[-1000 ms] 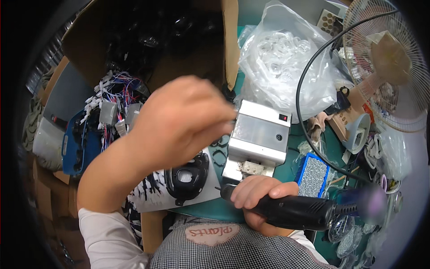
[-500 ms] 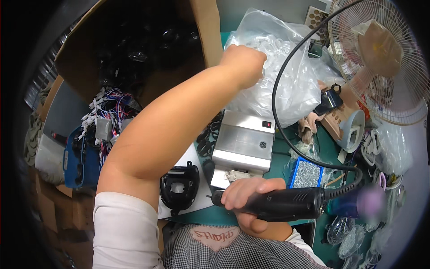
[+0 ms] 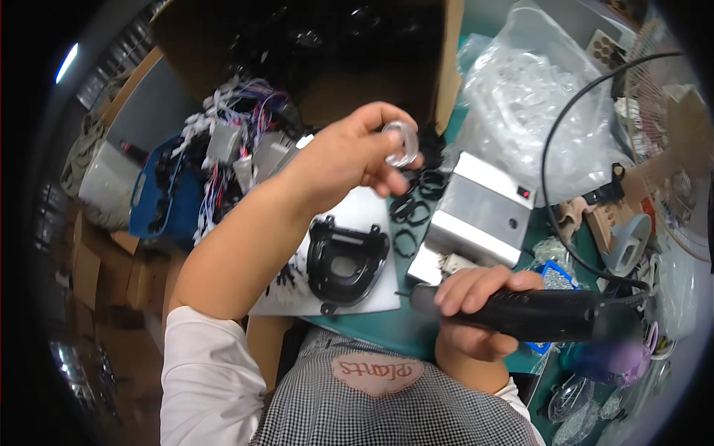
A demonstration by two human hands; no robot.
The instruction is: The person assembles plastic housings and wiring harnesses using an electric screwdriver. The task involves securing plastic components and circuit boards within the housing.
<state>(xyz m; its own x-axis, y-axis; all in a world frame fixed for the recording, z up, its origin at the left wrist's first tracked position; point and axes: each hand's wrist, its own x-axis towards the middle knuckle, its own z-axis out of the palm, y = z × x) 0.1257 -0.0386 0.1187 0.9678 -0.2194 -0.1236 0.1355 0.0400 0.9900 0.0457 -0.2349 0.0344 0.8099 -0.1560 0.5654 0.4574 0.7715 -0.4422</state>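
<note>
The left hand (image 3: 338,160) was raised above the bench (image 3: 387,331), its thumb and fingers pinching a small clear ring (image 3: 401,143). The ring was in the air, well above the white sheet (image 3: 372,215), roughly over the sheet's far edge and just in front of the open cardboard box (image 3: 312,52). The right hand (image 3: 476,312) was wrapped tightly around a black corded driver (image 3: 520,312), held level just above the near edge of the bench with its tip pointing left toward the sheet.

On the sheet lay a black housing (image 3: 346,260) with an open hole in its middle; nothing clear appeared to sit in that hole, so the ring seemed not yet fitted. A few black rings (image 3: 416,208) lay at the sheet's right edge, beside a grey metal unit (image 3: 480,215). Behind that unit, toward the far right corner, a large plastic bag (image 3: 528,104) bulged with what looked like many more clear parts. A blue tray (image 3: 558,276) of small bits, probably screws, sat just beyond the driver, and a blue bin (image 3: 160,197) with wired parts stood at the left edge.

Judging by this, the work looked to be at an early step for this piece: a clear part was in hand, the housing waited empty, and the driver was gripped but not applied to anything. Placing the ring and any fastening seemed left to do, and the full bag suggested many pieces remaining.
</note>
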